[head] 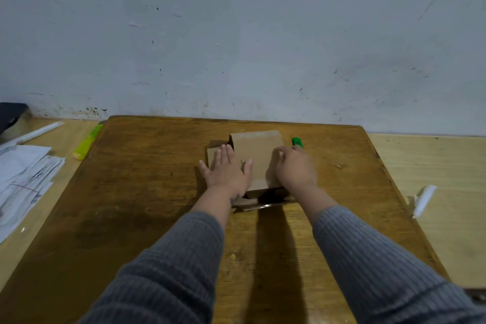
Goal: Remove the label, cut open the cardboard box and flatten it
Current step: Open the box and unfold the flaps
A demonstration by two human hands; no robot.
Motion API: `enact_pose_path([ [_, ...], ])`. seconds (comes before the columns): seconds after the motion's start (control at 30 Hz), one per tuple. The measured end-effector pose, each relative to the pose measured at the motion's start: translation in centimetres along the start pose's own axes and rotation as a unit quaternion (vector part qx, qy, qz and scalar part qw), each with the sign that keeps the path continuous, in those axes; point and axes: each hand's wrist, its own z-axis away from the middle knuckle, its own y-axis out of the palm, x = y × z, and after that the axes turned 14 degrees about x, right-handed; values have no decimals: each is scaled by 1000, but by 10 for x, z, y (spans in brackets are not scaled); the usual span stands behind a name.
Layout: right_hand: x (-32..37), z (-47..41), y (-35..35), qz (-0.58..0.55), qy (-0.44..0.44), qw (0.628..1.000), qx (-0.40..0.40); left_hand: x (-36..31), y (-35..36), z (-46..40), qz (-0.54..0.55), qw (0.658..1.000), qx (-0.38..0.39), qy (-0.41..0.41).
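Left hand (226, 169) spread flat on cardboard box (256, 155); right hand (294, 168) curled gripping green cutter (297, 142)

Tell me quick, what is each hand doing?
Left hand: open, flat on the box, holding nothing.
Right hand: curled on the box beside a green thing; whether it grips it cannot be told.

plain brown cardboard box (256, 158) lying on its side toward the far middle of my table, broad top face bare with no label showing, near end open and dark inside, small flap sticking out flat at the far left
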Motion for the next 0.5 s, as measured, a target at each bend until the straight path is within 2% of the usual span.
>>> enact_pose_path([
  [0.1,2,-1,6,-80,-9,996,-25,2,-10,-3,-20,999,-33,-36],
  [0.23,-2,-13,16,-175,8,983,-60,-5,-19,-5,-59,997,-41,-20],
  [0.3,-10,-23,16,-163,52,983,-60,-8,-15,-6,-65,997,-48,-14],
  [0.4,-33,-40,12,-59,131,989,-27,-7,-7,-8,-62,996,-60,-10],
  [0.5,-52,-59,15,-85,166,982,31,-4,-4,-12,-70,995,-75,-4],
])
